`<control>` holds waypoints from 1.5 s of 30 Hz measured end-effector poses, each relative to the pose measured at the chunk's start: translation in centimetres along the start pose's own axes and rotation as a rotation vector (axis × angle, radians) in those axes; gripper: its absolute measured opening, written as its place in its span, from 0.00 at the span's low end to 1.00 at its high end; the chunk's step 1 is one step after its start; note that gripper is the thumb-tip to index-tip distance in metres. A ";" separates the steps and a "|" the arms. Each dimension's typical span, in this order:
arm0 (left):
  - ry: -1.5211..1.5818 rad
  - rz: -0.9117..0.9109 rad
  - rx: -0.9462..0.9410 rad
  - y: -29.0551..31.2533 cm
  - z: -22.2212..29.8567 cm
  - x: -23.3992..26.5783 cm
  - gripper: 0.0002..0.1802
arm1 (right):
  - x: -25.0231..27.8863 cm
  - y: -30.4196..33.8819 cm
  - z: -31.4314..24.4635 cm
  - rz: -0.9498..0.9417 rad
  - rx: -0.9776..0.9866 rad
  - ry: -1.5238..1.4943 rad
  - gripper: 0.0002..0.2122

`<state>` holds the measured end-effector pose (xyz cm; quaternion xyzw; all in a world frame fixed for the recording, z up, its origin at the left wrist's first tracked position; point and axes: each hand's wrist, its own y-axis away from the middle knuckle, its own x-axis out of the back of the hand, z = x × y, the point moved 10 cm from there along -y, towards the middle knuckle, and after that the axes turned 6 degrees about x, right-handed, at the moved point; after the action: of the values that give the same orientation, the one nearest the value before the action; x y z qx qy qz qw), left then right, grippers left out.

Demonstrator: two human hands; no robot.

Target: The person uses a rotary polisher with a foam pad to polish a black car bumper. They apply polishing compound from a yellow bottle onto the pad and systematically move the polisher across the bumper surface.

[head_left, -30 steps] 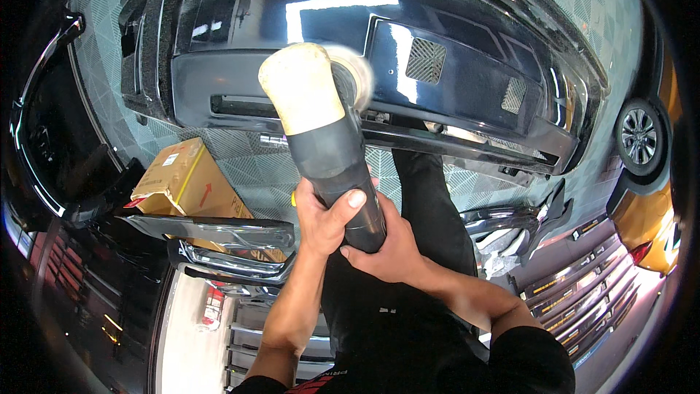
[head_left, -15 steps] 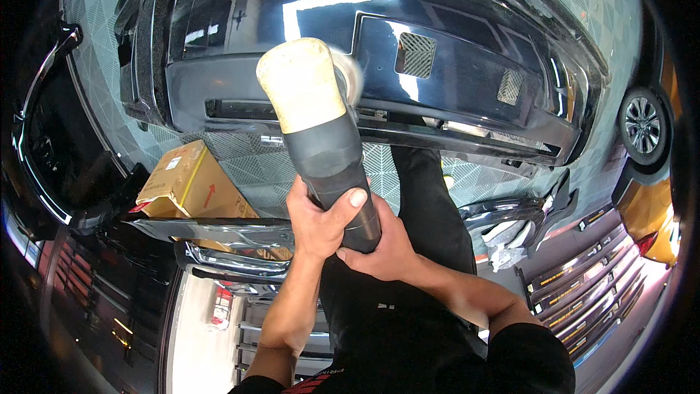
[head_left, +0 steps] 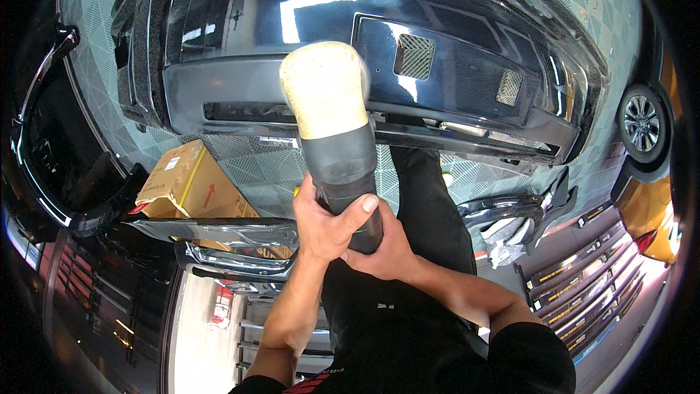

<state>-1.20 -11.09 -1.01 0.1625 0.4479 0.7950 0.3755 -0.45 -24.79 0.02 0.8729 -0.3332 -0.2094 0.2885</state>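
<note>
My left hand [head_left: 324, 228] and my right hand [head_left: 386, 246] are both wrapped round the black body of a polisher [head_left: 337, 157], with the left thumb lying across its top. The polisher has a rounded, cream-coloured head cover [head_left: 321, 87] over its far end. It points away from me at the lower middle of a glossy black car bumper [head_left: 452, 66]. Its pad is mostly hidden under the head; only a blurred edge shows on the right. Square cut-outs show in the bumper's panel, and long slots run along its near edge.
A cardboard box [head_left: 186, 182] stands on the tiled floor at left, next to a shiny black trim part [head_left: 219, 232]. More black trim [head_left: 503, 208] and grey cloths [head_left: 507, 241] lie at right. A dark car [head_left: 65, 131] is at far left, a wheel [head_left: 643, 120] at far right.
The polisher's head has moved a little to the right along the bumper and the tool stands straighter. Both hands keep their hold.
</note>
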 end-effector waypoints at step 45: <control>0.202 0.025 -0.007 -1.3 -1.0 0.3 0.30 | 0.7 -1.8 -1.0 -0.032 -0.075 0.127 0.47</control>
<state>-1.43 -11.04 -2.72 0.0859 0.4787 0.8135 0.3189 1.47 -23.78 -0.50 0.8781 -0.2924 -0.1707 0.3381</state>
